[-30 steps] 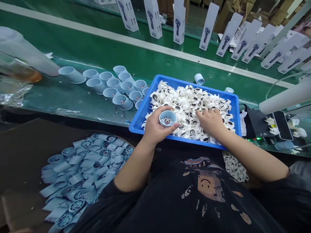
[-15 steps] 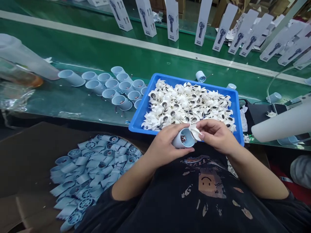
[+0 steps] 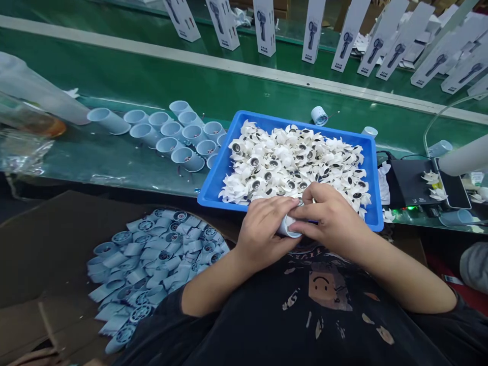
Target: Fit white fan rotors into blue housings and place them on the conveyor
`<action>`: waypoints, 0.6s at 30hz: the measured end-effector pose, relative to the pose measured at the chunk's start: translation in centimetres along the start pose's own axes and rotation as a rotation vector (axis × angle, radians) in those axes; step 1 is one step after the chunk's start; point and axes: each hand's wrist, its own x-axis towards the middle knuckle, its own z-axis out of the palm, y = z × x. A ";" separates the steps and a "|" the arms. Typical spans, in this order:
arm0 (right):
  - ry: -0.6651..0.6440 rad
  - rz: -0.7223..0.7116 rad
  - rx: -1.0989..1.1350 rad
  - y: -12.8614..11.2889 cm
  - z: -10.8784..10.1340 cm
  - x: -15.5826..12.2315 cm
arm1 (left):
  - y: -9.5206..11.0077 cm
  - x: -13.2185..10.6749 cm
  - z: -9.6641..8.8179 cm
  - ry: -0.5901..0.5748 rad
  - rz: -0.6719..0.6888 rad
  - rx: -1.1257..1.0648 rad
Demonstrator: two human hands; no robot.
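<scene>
Light-blue tube (image 3: pixel 288 227): up in the air between both hands, just past the near edge of the tray, mouth tipped down toward the wearer – I'd guess so the opening sits where two thumbs can get at it.
Left hand (image 3: pixel 267 223): gripping the tube, palm and fingers wrapped around its side. Looks like the steadying grip to me.
Right hand (image 3: pixel 330 218): closed up on the tube's other side, fingers bent, thumb at the mouth. Whether there's a rotor pinched in there too, can't tell, the knuckles cover it.
White rotors (image 3: pixel 280 152): heaped loose in the blue tray (image 3: pixel 208 185), right in front of the wearer – probably parked there so either hand reaches them without a stretch.
Standing tubes (image 3: pixel 187 159): bunched on the surface (image 3: pixel 95 165) left of the tray, mouths up, bits of reddish stuff visible in some. Upright likely keeps the insides easy to see.
Cardboard box (image 3: pixel 46 239): low on the left, holding a jumble of similar tubes (image 3: pixel 134 249) lying every which way. Seems like bulk storage, so order hardly matters.
White cartons (image 3: pixel 266 28): lined up beyond the pale rail, well apart from the hands, presumably out of the way.
</scene>
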 end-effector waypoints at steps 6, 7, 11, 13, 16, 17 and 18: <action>0.151 -0.092 0.268 0.1 -1.8 -1.8 | -1.5 0.7 -0.8 -0.039 -0.078 0.051; 0.173 -0.108 0.296 0.2 -2.0 -2.1 | -1.6 0.9 -0.9 -0.055 -0.075 0.057; 0.196 -0.144 -0.008 1.0 -1.9 -3.3 | -1.4 2.1 -0.9 -0.213 0.075 -0.052; 0.277 -0.152 -0.094 1.4 -2.4 -4.7 | -2.6 3.6 -1.0 -0.267 0.121 -0.090; 0.520 -0.117 -0.107 2.1 -3.7 -7.8 | -7.1 8.3 -0.9 -0.265 0.019 0.044; 0.596 -0.108 -0.135 2.4 -4.0 -8.9 | -9.0 10.5 -0.7 -0.252 -0.073 0.131; 0.666 -0.101 -0.186 2.8 -4.1 -9.8 | -10.8 12.8 -0.2 -0.258 -0.189 0.215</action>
